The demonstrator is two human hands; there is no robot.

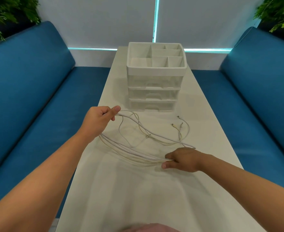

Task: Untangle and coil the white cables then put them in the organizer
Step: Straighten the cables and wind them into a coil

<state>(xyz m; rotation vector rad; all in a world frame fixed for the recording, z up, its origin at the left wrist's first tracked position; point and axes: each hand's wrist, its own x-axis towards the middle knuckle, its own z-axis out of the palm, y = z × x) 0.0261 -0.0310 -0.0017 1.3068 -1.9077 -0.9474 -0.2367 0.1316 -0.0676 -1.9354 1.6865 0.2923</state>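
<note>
Pinching white cables (137,131), both hands (97,117) (183,159) hover mid-table (137,190).

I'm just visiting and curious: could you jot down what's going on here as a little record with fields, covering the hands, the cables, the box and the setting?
left hand: left hand pinches cable strands, raised a little above the table
right hand: right hand grips a bundle of strands low over the table
cables: white cables strung between both hands, loosely tangled, loose plug ends lying to the right
organizer: white organizer beyond the cables, open divided top showing no cables, three drawers closed
surface: white table
surroundings: blue benches on both sides
</note>
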